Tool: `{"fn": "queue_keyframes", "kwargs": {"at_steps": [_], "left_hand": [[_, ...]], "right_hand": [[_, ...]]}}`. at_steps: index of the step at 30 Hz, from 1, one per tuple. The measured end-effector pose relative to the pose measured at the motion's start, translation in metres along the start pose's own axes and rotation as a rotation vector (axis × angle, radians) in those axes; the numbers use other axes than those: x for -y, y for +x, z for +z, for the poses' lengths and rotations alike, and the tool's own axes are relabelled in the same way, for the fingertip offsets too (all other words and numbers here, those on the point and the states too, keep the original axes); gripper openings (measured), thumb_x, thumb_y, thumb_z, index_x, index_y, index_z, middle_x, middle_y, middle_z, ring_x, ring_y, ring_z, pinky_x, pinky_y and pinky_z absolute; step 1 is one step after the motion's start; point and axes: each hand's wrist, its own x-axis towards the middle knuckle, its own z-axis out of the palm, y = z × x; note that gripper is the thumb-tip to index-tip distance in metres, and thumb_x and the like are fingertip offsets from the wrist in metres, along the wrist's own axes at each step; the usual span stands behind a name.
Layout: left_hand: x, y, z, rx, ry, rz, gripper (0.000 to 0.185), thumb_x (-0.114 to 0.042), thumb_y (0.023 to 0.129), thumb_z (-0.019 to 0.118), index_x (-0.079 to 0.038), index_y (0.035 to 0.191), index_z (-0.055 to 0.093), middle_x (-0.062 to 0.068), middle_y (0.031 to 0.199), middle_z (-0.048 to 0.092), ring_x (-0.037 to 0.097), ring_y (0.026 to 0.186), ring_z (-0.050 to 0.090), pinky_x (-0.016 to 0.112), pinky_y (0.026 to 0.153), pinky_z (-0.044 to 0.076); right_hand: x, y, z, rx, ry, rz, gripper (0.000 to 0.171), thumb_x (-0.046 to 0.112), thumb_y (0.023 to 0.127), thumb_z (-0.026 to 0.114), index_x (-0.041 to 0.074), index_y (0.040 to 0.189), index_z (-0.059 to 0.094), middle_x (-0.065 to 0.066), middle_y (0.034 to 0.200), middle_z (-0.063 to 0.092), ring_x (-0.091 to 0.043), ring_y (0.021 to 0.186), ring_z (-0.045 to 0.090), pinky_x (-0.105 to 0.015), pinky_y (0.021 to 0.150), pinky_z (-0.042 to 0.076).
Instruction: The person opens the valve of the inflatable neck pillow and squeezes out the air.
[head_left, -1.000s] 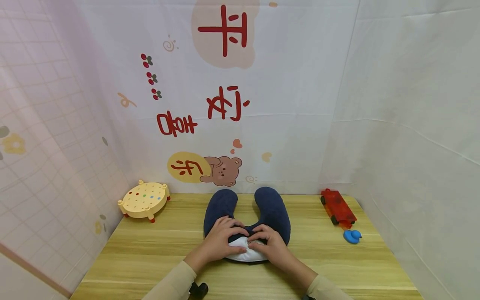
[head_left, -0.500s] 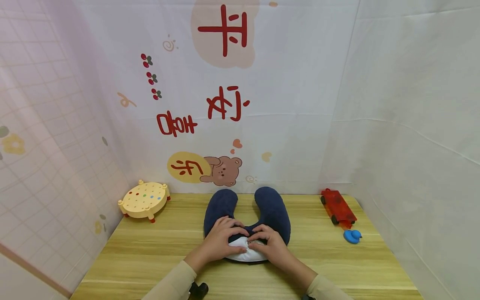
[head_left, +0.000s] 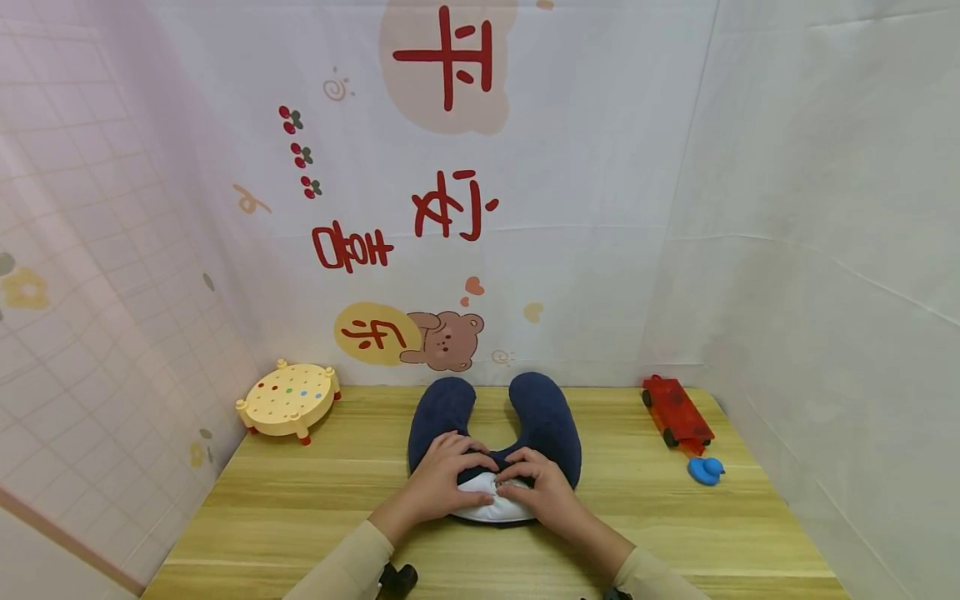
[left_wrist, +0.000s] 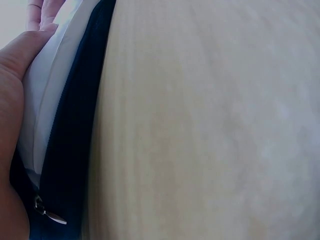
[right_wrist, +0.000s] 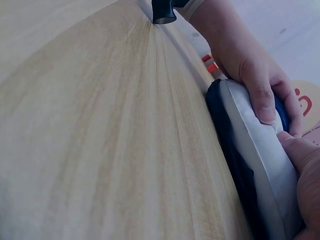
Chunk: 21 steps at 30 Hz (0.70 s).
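Observation:
A navy U-shaped neck pillow [head_left: 543,417] lies on the wooden table [head_left: 300,508] with its two ends pointing at the back wall. At its near bend the cover is open and the white inner cushion [head_left: 491,510] shows. My left hand [head_left: 442,477] grips the cover's edge there, thumb pressed on the white cushion [right_wrist: 260,145]. My right hand [head_left: 546,492] holds the same edge beside it, fingers curled. In the left wrist view the navy cover [left_wrist: 70,150] and its metal zipper pull [left_wrist: 47,212] sit beside my left hand [left_wrist: 12,100].
A yellow round toy table [head_left: 288,398] stands at the back left. A red toy car [head_left: 677,412] and a small blue toy [head_left: 705,471] lie at the back right. Printed cloth walls close in the table on three sides.

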Motion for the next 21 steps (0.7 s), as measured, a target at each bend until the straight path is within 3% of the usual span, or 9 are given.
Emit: {"fn": "queue_keyframes", "kwargs": {"at_steps": [21], "left_hand": [[0.0004,-0.0002,0.0021,-0.018,-0.007,0.004,0.041,-0.055,0.093,0.088,-0.036,0.128,0.079,-0.009,0.141,0.065,0.023,0.143,0.053,0.060,0.129,0.025]], "right_hand": [[-0.0029,0.0010,-0.0005,0.027,-0.026,0.043,0.012,0.030,0.095,0.089,0.035,0.107,0.087,0.011,0.120,0.072,-0.019,0.120,0.066,-0.034,0.104,0.054]]}}
